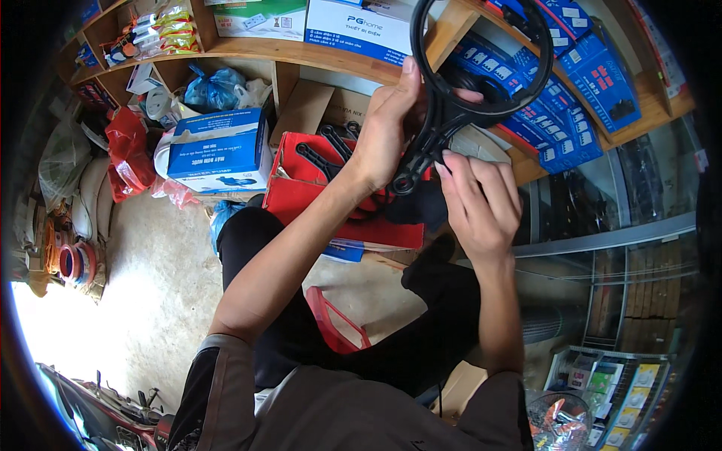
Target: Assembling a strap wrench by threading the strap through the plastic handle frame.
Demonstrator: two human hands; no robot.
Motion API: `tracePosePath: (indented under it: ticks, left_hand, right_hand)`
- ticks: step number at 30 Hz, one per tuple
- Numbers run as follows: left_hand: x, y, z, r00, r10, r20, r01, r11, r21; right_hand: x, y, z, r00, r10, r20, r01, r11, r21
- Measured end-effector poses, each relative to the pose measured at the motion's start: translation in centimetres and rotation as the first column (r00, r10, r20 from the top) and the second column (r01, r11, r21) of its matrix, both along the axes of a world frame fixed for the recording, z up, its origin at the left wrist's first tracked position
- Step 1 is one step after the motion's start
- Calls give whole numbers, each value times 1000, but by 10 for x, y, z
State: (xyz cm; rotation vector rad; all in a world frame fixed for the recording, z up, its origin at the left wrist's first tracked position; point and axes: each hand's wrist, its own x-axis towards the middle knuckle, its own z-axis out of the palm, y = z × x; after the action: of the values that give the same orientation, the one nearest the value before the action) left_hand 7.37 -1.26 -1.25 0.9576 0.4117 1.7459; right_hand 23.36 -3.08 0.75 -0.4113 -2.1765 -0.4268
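A black plastic ring wrench (451, 113) with a large round loop and a short handle is held up in front of me. It may be more than one wrench laid together. My left hand (385, 128) is closed around it from the left, thumb up beside the loop and other fingers partly hidden behind it. My right hand (481, 197) pinches the right edge of the handle with thumb and fingertips. Below them is an open red box (297, 197), with several more black handles (317, 159) sticking out of it.
A blue-and-white pump box (214, 150) stands left of the red box. Wooden shelves (338, 59) with blue boxes (553, 131) run along the far side. A red plastic stool (335, 323) shows between my legs. Glass cases stand at the right.
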Motion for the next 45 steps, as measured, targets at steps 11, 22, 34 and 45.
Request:
tracePosePath:
  ticks: [11,22,34,45]
  left_hand:
    - [-9,2,5,827,-23,-562,-239,890,-388]
    - [5,6,-5,860,-18,-510,-171,931,-322]
    - [3,13,-22,690,-132,-712,-262,871,-415]
    - [-9,6,2,977,-41,-210,-42,925,-377]
  right_hand:
    - [8,30,9,936,156,316,-107,980,-166]
    - [12,-5,-20,917,-90,-389,-216,708,-673]
    - [10,19,-20,976,83,203,-8,939,-344]
    - [34,24,-27,494,-347,-797,-829,87,-552]
